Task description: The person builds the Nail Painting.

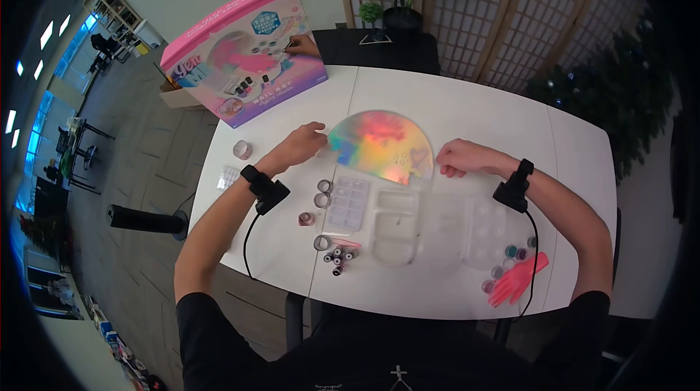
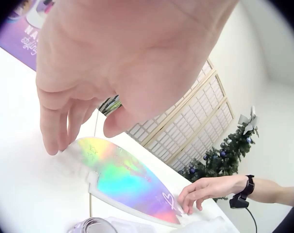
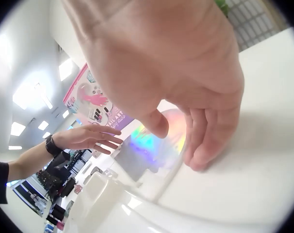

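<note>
loosely, fingers (image 2: 50, 131) bent, beside rainbow-sheened board (image 1: 379, 145)

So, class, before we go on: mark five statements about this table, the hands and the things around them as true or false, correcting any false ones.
1. The shiny multicoloured board lies between the left hand and the right hand. True.
2. The pink box lies on the floor. False: it stands on the white table.
3. The pink model hand lies beside small round pots. True.
4. The left hand grips a bottle. False: it holds nothing and is beside the board.
5. Only one wrist wears a black strap. False: both do.
</note>
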The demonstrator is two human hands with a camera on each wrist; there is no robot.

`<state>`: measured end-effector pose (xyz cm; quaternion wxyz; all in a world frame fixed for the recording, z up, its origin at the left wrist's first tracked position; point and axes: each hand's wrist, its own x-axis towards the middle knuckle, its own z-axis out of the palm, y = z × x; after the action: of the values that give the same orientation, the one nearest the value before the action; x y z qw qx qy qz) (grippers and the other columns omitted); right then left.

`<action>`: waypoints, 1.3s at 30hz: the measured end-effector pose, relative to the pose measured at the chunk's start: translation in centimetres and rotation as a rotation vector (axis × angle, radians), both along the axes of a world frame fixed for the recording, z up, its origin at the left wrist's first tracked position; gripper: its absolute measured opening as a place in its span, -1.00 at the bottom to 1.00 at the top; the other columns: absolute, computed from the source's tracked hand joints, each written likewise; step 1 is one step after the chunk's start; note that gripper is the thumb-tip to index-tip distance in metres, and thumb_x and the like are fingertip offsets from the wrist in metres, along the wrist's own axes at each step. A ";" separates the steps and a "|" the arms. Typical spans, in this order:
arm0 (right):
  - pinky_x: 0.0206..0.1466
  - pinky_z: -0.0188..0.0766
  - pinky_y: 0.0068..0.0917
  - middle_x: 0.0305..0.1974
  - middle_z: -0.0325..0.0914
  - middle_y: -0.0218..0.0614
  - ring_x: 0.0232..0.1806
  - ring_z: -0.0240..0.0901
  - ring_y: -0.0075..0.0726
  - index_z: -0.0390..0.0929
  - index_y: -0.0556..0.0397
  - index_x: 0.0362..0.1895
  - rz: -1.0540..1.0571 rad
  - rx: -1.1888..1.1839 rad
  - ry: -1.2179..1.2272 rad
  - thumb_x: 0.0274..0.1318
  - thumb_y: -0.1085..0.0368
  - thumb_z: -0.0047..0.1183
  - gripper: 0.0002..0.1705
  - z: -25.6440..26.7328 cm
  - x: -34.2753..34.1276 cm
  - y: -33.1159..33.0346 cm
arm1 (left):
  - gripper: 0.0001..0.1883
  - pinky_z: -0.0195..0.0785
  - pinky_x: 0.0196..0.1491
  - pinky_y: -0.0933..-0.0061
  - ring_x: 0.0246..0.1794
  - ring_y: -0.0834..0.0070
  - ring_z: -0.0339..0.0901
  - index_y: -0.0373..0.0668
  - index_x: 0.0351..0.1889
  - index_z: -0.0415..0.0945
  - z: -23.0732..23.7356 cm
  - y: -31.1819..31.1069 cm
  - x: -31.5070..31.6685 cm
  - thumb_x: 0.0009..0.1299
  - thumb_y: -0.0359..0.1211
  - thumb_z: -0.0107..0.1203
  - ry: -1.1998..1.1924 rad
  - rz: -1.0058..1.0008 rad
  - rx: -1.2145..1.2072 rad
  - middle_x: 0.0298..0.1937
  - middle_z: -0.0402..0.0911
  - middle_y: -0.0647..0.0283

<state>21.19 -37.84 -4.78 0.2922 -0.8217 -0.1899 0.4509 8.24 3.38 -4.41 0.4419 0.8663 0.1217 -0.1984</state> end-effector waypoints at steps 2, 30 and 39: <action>-0.10 0.67 -0.39 -0.14 0.76 -0.24 -0.16 0.71 -0.36 0.74 0.25 -0.07 -0.038 -0.012 0.047 0.49 0.01 0.09 -0.51 -0.1 0.3 0.4 | -0.33 0.50 0.44 0.16 0.50 0.15 0.51 -0.38 0.64 0.26 1.6 -1.0 -0.3 0.70 -0.17 0.08 0.040 0.063 -0.097 0.48 0.55 -0.08; -0.13 0.46 -0.42 -0.34 0.54 -0.38 -0.28 0.43 -0.50 0.49 0.16 -0.13 -0.162 0.287 -0.202 0.65 0.14 0.01 -0.68 3.3 0.5 -7.1 | -0.80 0.59 0.16 0.52 0.00 0.68 0.65 -0.21 0.16 0.63 5.8 -7.3 2.2 0.63 -0.45 0.21 0.027 -0.101 -0.363 0.01 0.72 0.42; -0.26 0.28 -0.27 -0.44 0.43 -0.18 -0.40 0.24 -0.35 0.41 0.22 -0.12 -0.121 0.182 -0.424 0.66 0.24 0.02 -0.72 10.2 -5.0 -11.6 | -0.85 0.63 -0.01 0.33 -0.09 0.37 0.80 -0.31 0.07 0.61 7.9 -12.4 0.0 0.62 -0.45 0.21 -0.113 -0.348 -0.114 -0.08 0.82 0.12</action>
<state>16.17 -49.42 5.43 0.3450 -0.8783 -0.2371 0.2309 8.21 -8.98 3.45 0.4553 0.8577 -0.0665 -0.2293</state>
